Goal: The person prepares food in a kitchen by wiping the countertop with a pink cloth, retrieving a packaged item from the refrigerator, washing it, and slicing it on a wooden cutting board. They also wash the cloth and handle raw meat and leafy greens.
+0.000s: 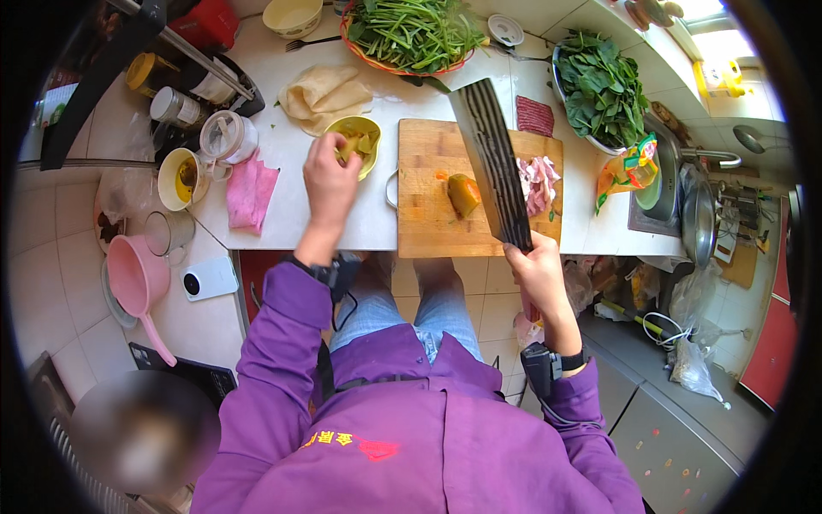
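My right hand (536,266) grips a wide-bladed kitchen cleaver (491,164), raised over the right part of a wooden cutting board (424,225). On the board lie a piece of pickled vegetable (463,195), yellow-green with an orange side, and a heap of sliced raw meat (538,185), partly behind the blade. My left hand (331,177) is at the rim of a small yellow bowl (369,144) holding yellow-green pieces; its fingers are curled over them, and whether they pinch any is hidden. A crumpled beige cloth (324,95) lies behind the bowl.
Behind the board stand a basket of cut green stems (417,38) and a bowl of leafy greens (600,90). A dark red cloth (534,115) and a colourful plastic packet (626,172) are at right, near the sink (671,173). Left are a pink cloth (250,196), jars and a phone (210,279).
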